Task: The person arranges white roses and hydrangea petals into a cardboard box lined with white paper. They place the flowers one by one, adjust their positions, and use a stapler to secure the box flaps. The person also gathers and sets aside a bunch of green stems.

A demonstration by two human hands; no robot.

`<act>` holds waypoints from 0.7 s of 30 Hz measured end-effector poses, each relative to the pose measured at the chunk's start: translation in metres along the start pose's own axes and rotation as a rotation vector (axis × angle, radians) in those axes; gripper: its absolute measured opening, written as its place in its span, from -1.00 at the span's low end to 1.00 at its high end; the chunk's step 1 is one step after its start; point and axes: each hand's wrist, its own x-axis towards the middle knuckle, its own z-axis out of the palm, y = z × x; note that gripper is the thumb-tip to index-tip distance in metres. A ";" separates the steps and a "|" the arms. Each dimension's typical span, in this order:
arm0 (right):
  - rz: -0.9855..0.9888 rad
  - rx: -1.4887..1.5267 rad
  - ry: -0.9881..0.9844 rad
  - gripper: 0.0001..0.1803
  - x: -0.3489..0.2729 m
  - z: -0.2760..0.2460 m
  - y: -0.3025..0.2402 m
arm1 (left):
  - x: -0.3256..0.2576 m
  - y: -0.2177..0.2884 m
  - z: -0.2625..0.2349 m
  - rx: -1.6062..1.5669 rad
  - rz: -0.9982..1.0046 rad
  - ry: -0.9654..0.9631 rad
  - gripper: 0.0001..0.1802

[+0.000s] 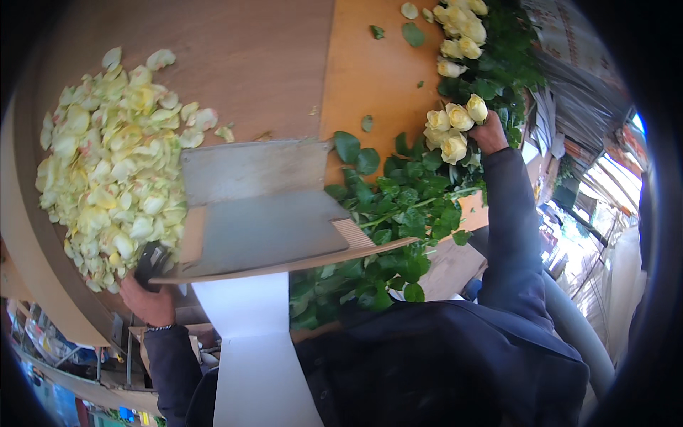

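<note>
At the lower left, my left hand (149, 302) is closed around a black stapler (149, 265), its end beside the petal pile and the near corner of a metal stand. My right hand (489, 134) reaches to the upper right, its fingers curled behind a cluster of pale yellow roses (454, 132); the rose heads partly hide the fingers. Between my hands stands the bent grey metal stand (267, 224), with a cardboard strip (299, 265) along its near edge. A white sheet (249, 341) hangs down from it toward me.
Loose cream petals (117, 171) are heaped on the left of the brown table (242, 64). Leafy green stems (405, 213) lie right of the stand. More yellow roses (462, 32) lie at the far right, near grey plastic sheeting (580, 85).
</note>
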 end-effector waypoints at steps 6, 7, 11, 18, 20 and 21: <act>-0.039 -0.068 0.203 -0.55 -0.035 -0.026 0.002 | 0.000 0.002 0.000 -0.062 0.058 0.049 -0.29; -0.050 -0.105 0.267 -0.57 -0.039 -0.027 0.003 | 0.000 0.002 0.001 -0.054 0.057 0.054 -0.30; -0.114 -0.049 0.405 -0.57 -0.049 -0.034 0.009 | 0.000 0.000 0.001 -0.026 0.082 0.060 -0.34; -0.277 0.269 0.732 -0.49 -0.060 -0.076 0.026 | -0.001 -0.002 0.004 -0.006 0.114 0.095 -0.38; -0.213 0.293 0.741 -0.47 -0.063 -0.092 0.030 | -0.001 -0.003 0.004 -0.005 0.105 0.069 -0.38; -0.198 0.317 0.746 -0.48 -0.064 -0.099 0.031 | -0.001 -0.004 0.005 0.003 0.097 0.063 -0.38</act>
